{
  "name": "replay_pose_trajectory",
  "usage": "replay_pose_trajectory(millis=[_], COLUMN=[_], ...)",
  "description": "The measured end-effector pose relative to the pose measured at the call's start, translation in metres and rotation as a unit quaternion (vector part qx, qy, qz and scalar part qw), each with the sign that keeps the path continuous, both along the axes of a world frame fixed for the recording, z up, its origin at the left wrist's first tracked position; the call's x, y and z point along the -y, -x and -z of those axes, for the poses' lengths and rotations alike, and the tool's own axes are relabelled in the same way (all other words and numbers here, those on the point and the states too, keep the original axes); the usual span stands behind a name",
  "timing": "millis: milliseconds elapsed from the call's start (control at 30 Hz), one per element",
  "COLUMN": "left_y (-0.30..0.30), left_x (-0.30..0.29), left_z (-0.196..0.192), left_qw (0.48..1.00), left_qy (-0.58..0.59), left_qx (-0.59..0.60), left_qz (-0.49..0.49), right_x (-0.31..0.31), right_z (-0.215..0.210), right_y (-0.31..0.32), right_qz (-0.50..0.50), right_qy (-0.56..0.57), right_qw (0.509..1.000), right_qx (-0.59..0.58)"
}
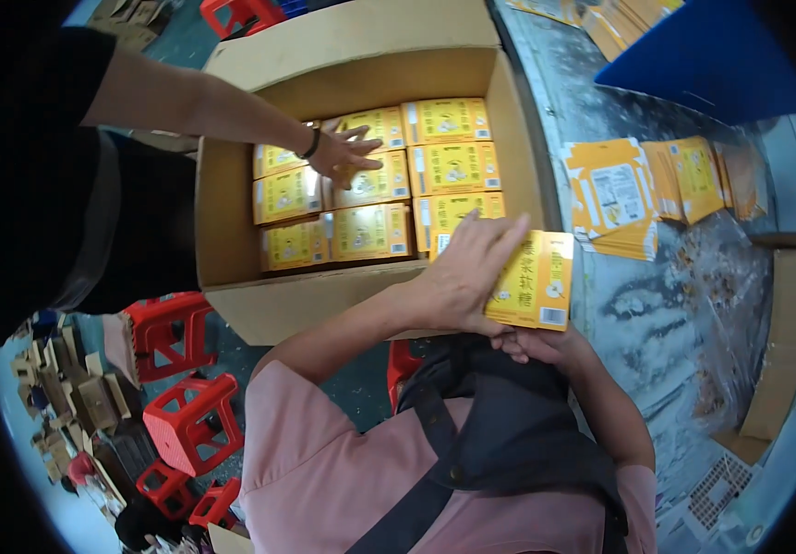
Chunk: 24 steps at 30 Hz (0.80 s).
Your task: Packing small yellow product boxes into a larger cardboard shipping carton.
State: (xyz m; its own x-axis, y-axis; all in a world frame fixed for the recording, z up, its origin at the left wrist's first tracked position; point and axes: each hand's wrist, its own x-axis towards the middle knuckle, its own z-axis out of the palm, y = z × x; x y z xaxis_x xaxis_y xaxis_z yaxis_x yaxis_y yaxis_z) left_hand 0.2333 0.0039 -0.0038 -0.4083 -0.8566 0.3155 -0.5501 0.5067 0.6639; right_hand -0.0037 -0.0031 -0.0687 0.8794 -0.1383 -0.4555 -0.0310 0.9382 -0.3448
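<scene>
I hold a yellow printed carton (555,280) at the near right corner of a large open cardboard box (352,303). My left hand (461,282) lies over the carton's left part, thumb at the near edge and fingers along the top. At the near edge, my right hand (542,345) has its fingers curled against the carton; part of that hand is hidden. Rows of similar yellow cartons (367,231) fill the large box. On the left, a co-worker's hand (347,157) with a dark wristband rests spread over the cartons.
On the work table to the right lie flat yellow carton blanks (610,189), more stacked blanks (693,175), clear plastic film (721,305) and a cardboard piece (777,342). A blue panel (712,60) stands behind. Red stools (195,420) stand on the floor at left.
</scene>
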Motion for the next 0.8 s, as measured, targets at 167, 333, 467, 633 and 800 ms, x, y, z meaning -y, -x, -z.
replay_pose_trajectory(millis=[167,333,467,633,800], left_y=[-0.051,-0.151,-0.216,-0.267,-0.287], left_x=[-0.005,-0.033,-0.043,-0.05,-0.066], left_z=[-0.033,-0.024,-0.007,0.052,0.104], left_qw=[0.989,0.912,0.875,0.793,0.739], left_qy=[-0.008,-0.198,-0.357,-0.373,-0.38], left_qx=[0.132,0.314,0.232,0.426,0.541], left_qz=[-0.071,-0.176,-0.23,-0.224,-0.133], right_x=[0.007,0.009,0.005,-0.001,-0.005], right_z=[-0.018,-0.021,-0.015,-0.009,-0.007], right_y=[0.006,0.015,0.012,0.015,0.026], right_qz=[-0.007,0.102,0.13,0.153,0.185], right_qy=[0.033,0.011,0.029,0.03,0.017], right_qw=[0.998,0.983,0.981,0.974,0.962], right_qx=[-0.061,-0.15,-0.144,-0.166,-0.199])
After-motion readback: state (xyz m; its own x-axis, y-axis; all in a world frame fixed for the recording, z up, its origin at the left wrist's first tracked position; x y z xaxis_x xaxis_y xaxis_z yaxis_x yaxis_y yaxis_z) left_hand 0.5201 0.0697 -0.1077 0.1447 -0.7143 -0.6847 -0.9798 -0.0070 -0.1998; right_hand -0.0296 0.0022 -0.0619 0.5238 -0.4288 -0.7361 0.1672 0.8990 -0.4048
